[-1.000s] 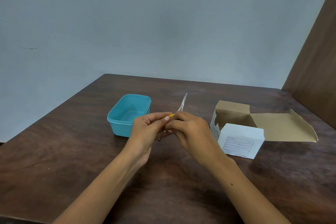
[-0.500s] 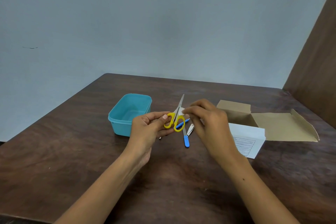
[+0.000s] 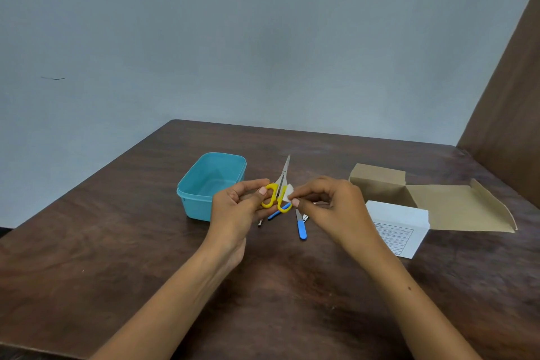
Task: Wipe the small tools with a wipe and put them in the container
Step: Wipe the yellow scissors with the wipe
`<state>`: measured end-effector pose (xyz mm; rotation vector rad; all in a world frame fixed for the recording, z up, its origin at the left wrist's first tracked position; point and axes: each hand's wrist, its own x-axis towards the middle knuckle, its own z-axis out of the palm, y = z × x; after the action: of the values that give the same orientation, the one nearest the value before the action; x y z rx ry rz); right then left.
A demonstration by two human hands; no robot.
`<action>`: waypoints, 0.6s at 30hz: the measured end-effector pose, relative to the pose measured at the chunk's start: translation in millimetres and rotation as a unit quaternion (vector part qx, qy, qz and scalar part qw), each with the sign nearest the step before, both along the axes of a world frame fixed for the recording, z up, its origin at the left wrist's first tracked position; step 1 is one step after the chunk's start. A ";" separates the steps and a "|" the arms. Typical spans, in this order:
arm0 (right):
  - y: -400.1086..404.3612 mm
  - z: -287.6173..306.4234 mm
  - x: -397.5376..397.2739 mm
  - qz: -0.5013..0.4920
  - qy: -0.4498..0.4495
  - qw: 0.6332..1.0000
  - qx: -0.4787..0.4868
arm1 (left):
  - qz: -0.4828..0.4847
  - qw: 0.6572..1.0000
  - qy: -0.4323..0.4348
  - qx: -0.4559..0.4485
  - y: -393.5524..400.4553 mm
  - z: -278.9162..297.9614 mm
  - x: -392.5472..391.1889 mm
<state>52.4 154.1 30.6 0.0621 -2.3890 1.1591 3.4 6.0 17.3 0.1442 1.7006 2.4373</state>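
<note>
Now drawing the right hand [image 3: 327, 204] back toward the scissors [image 3: 277, 196], pinching a small white wipe [image 3: 287, 193] against the yellow handles. Gripping those handles in the left hand [image 3: 242, 204], blades pointing away, just beside the open blue container [image 3: 204, 184]. Lying on the surface [image 3: 117, 242] below: blue-handled tools [image 3: 301, 228], with a cardboard box [image 3: 409, 213] to the right.

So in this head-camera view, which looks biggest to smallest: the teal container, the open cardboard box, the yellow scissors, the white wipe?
1. Open cardboard box, flaps spread
2. Teal container
3. Yellow scissors, held nearer the camera
4. White wipe, partly hidden by fingers
</note>
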 end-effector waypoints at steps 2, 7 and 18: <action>-1.8 0.6 1.1 0.004 -0.034 0.999 -0.021 | 0.002 1.000 0.005 0.007 -0.2 0.2 0.3; -1.5 3.8 2.3 0.012 -0.052 0.999 -0.013 | 0.000 1.000 0.006 -0.001 0.5 0.1 0.6; -4.6 9.1 8.1 0.039 0.046 0.998 0.021 | -0.096 0.993 0.036 -0.056 5.5 -3.1 3.5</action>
<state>60.5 149.5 39.8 0.2192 -2.3478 1.1169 6.8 11.5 14.2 0.3664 1.7590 2.2175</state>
